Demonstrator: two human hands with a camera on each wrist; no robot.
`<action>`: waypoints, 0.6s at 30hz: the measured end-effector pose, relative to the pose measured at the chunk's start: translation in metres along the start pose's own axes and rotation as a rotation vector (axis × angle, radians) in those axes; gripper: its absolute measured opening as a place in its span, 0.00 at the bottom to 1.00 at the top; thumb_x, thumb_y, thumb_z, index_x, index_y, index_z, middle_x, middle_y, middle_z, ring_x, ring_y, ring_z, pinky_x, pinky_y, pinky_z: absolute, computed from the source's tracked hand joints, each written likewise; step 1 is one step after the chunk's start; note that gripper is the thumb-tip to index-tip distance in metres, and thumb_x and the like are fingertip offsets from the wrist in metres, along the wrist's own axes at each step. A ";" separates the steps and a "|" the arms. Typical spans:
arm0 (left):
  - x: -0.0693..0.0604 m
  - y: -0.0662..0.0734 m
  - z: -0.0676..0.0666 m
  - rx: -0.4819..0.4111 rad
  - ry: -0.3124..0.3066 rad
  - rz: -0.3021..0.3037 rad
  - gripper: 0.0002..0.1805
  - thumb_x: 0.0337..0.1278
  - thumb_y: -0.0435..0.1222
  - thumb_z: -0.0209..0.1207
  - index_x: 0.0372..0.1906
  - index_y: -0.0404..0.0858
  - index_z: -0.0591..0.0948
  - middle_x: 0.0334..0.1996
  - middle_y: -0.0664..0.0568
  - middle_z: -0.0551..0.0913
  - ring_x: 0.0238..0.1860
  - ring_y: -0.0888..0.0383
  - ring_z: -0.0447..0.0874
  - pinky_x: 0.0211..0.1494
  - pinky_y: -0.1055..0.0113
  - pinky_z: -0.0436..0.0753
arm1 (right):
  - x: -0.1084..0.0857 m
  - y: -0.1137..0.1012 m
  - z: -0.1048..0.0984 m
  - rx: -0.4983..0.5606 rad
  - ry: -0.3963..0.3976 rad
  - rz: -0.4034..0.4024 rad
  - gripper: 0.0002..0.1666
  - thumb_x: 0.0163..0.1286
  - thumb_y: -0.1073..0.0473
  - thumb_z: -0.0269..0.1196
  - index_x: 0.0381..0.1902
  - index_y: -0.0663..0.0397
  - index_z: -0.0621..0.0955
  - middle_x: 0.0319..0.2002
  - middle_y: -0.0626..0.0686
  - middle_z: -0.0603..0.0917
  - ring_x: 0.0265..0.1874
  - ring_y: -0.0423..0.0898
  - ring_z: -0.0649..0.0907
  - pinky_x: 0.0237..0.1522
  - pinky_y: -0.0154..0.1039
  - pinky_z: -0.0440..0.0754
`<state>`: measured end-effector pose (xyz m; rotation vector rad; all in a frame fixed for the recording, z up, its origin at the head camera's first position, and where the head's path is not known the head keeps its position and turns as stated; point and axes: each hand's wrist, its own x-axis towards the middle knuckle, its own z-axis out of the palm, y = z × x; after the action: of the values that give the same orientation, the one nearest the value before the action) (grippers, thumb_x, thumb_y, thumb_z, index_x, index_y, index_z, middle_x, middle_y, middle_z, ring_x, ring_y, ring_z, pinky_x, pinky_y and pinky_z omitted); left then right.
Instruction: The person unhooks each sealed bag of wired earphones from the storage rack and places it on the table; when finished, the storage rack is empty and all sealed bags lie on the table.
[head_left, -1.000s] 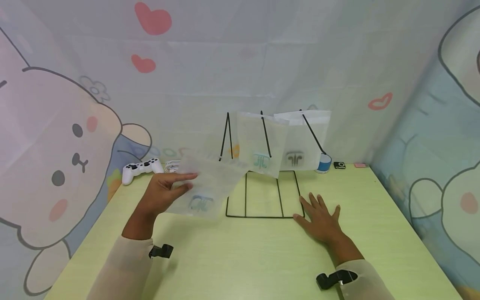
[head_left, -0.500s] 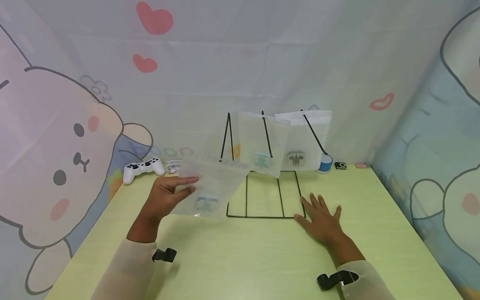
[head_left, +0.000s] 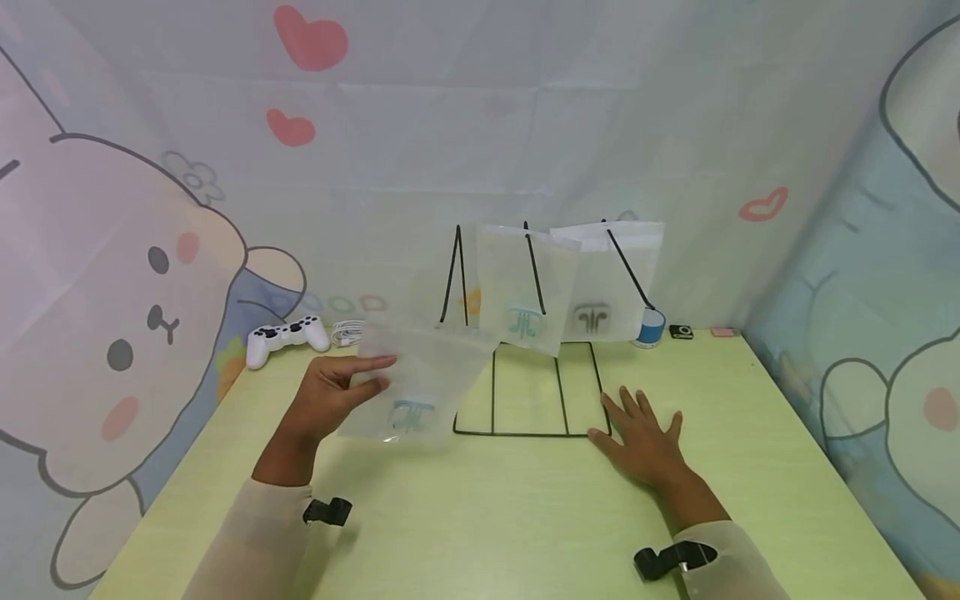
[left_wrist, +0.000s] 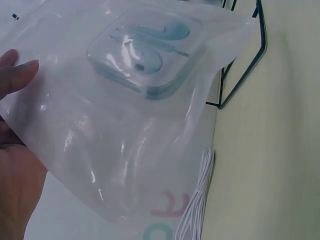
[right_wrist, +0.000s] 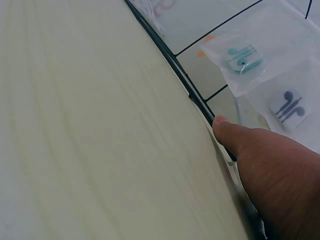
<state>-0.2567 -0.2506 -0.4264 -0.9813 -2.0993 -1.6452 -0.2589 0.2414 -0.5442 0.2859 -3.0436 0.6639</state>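
My left hand [head_left: 324,402] pinches a translucent plastic bag [head_left: 431,362] by its left edge, thumb below and fingers above. Inside the bag, in the left wrist view, a clear case holds blue earphones [left_wrist: 145,55]. This bag hangs over the table, in front of the black wire display rack's [head_left: 525,434] left prong. On two other prongs of the rack hang a bag with green earphones [head_left: 517,275] and a bag with dark earphones [head_left: 630,267]. My right hand [head_left: 641,442] rests at the rack base's front right corner, fingers spread, its thumb touching the wire in the right wrist view.
A white game controller [head_left: 287,338] and a coiled white cable [head_left: 346,332] lie at the back left of the table [head_left: 480,533]. Behind the rack's right side stands a blue and white container [head_left: 649,327]. A small black device [head_left: 680,331] and a pink item [head_left: 722,331] lie farther right.
The bag in my left hand has shifted slightly, its top edge dropping and its lower part tilting. My right hand stays on the rack's corner.
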 end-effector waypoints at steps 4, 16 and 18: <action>-0.001 -0.004 -0.004 0.006 -0.046 -0.051 0.26 0.63 0.17 0.67 0.62 0.40 0.91 0.61 0.64 0.90 0.61 0.74 0.87 0.60 0.78 0.84 | 0.000 0.000 0.000 0.000 0.002 -0.001 0.49 0.82 0.25 0.52 0.89 0.44 0.62 0.89 0.64 0.53 0.88 0.72 0.49 0.72 0.91 0.29; -0.001 -0.020 -0.013 -0.136 -0.068 -0.328 0.33 0.64 0.21 0.70 0.74 0.36 0.81 0.59 0.65 0.89 0.46 0.63 0.93 0.46 0.67 0.93 | 0.001 0.001 0.001 -0.009 0.000 -0.004 0.50 0.82 0.25 0.51 0.89 0.44 0.61 0.89 0.64 0.53 0.88 0.72 0.49 0.72 0.91 0.29; -0.001 -0.024 -0.014 -0.142 -0.051 -0.368 0.35 0.63 0.22 0.71 0.76 0.37 0.80 0.60 0.65 0.88 0.47 0.63 0.93 0.48 0.67 0.93 | 0.000 0.001 0.001 -0.005 0.002 -0.004 0.49 0.82 0.25 0.51 0.89 0.44 0.61 0.89 0.64 0.53 0.88 0.72 0.49 0.72 0.91 0.29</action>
<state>-0.2745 -0.2663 -0.4402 -0.7107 -2.3320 -1.9848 -0.2592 0.2417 -0.5449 0.2913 -3.0417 0.6556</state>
